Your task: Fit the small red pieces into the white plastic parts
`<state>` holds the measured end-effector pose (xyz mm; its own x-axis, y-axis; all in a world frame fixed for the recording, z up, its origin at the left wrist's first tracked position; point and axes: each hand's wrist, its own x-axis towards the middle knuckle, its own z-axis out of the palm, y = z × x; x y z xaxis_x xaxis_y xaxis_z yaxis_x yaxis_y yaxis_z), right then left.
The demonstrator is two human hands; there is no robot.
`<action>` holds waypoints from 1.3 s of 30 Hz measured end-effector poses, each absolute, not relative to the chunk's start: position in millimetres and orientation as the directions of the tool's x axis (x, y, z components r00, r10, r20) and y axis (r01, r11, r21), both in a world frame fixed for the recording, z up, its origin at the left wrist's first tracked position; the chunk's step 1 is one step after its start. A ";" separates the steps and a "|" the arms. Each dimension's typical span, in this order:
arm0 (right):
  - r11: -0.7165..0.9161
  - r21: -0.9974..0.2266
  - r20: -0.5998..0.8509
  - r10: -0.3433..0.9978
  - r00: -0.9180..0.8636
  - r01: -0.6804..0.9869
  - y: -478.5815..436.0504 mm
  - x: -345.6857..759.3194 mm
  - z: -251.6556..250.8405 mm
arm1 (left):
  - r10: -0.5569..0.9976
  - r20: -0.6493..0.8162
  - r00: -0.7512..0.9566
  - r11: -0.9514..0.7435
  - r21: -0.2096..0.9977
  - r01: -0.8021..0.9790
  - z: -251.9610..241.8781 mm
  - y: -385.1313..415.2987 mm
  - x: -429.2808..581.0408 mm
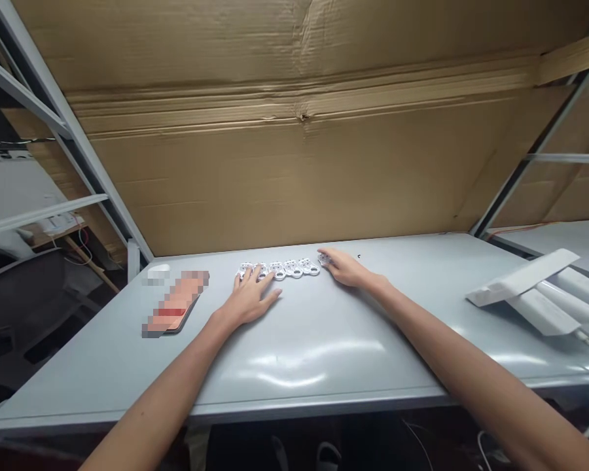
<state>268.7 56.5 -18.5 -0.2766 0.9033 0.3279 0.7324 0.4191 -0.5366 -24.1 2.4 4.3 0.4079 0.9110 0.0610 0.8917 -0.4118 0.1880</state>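
Several small white cut-out pieces (293, 269) lie side by side in a row on the light grey table (324, 314), near its back edge. My left hand (249, 294) rests over the left end of the row with its fingers spread, the fingertips touching pieces there and partly covering them. At the right end, my right hand (343, 267) has its fingers closed round the last white piece (324, 260), which is partly hidden by the fingers.
An orange-red item (179, 301), partly pixelated, and a small white object (158, 271) lie at the left. Long white pieces (535, 288) are stacked at the right. Cardboard (294, 183) stands behind the table, between metal frame posts. A tiny dark bit (358, 256) lies beyond my right hand.
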 end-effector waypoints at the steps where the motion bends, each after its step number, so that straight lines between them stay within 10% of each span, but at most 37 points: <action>1: 0.427 -0.547 0.320 0.901 -0.292 0.720 57.2 269.0 -19.7 | 0.908 0.059 0.416 -0.419 0.188 0.888 4.3 2.2 -24.5; 39: 0.579 -0.210 0.281 0.807 -0.519 0.788 13.7 233.0 -14.1 | 0.923 -0.008 0.384 -0.375 0.191 0.907 1.7 -2.0 -17.1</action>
